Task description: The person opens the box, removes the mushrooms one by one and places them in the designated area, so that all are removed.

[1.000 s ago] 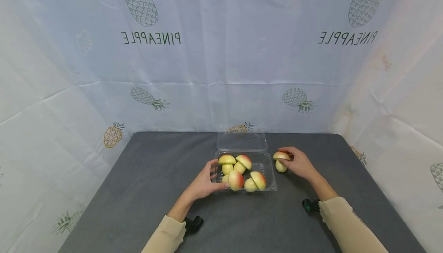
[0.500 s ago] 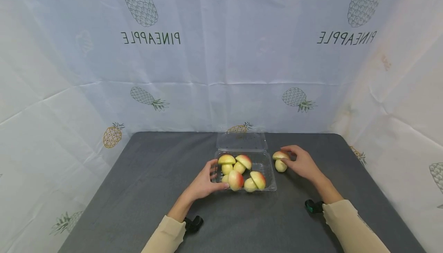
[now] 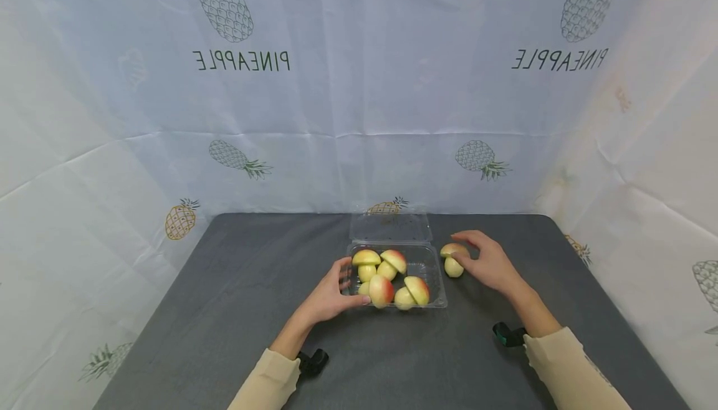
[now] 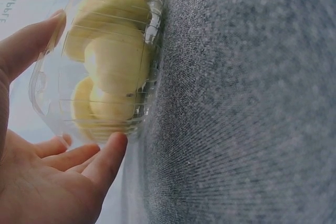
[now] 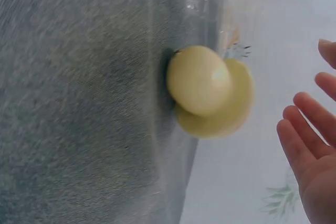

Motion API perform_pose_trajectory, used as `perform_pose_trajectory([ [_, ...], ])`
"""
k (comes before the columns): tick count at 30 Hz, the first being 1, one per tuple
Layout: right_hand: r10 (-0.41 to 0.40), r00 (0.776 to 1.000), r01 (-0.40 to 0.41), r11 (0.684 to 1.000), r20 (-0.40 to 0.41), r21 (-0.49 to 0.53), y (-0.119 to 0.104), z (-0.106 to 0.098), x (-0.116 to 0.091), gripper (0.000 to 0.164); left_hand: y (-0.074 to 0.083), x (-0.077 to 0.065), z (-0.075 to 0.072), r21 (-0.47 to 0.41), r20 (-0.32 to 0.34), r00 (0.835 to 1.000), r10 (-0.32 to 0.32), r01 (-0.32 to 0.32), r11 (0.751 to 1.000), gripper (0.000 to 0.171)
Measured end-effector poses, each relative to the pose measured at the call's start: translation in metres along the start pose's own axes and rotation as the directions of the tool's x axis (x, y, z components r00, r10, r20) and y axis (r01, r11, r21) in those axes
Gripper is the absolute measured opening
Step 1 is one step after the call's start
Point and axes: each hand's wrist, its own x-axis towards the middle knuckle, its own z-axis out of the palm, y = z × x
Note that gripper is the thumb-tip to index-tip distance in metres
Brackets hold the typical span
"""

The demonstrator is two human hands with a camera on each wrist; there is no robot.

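A clear plastic container (image 3: 423,268), its lid (image 3: 391,228) folded back, holds several mushroom-shaped pieces (image 3: 394,262) with yellow-and-red caps and pale stems. My left hand (image 3: 331,295) holds its left end: in the left wrist view the thumb (image 4: 50,35) lies on the rim and the fingers (image 4: 107,163) reach the end wall. Another mushroom-shaped piece (image 3: 454,265) stands on the table right of the container. Beside it, my right hand (image 3: 489,265) has thumb and fingers spread. In the right wrist view its fingers (image 5: 310,129) are apart from that piece (image 5: 202,82) and hold nothing.
The dark grey cloth-like tabletop (image 3: 235,329) runs back to a white pineapple-print curtain (image 3: 359,86), which also hangs on both sides. Black wrist devices (image 3: 313,363) sit at both cuffs.
The right thumb and fingers have spread off the mushroom-shaped piece, and the hand has drawn slightly right and back. That piece stays standing beside the container. The left hand keeps its place.
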Motion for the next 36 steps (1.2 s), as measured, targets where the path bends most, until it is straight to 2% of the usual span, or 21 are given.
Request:
perform_pose_trajectory([
  [11,-0.042,0.999,0.043,0.999,-0.035,0.028,-0.016,0.0,-0.006,0.039,0.0,0.0,0.0,-0.002,0.003,1.0,0.003,-0.003,1.0,0.102],
  [20,-0.034,0.998,0.037,0.998,-0.048,0.058,-0.022,0.007,-0.012,0.04,-0.001,0.0,0.0,-0.005,0.004,1.0,0.003,-0.003,1.0,0.102],
  [28,-0.078,0.997,0.081,0.992,-0.029,0.097,-0.025,0.017,-0.018,0.039,-0.001,0.001,0.0,-0.006,0.006,1.0,-0.001,0.001,1.0,0.102],
  [36,-0.149,0.988,0.151,0.985,-0.031,0.079,-0.032,0.025,-0.02,0.033,-0.001,0.001,0.0,-0.01,0.012,1.0,-0.007,0.007,1.0,0.102],
])
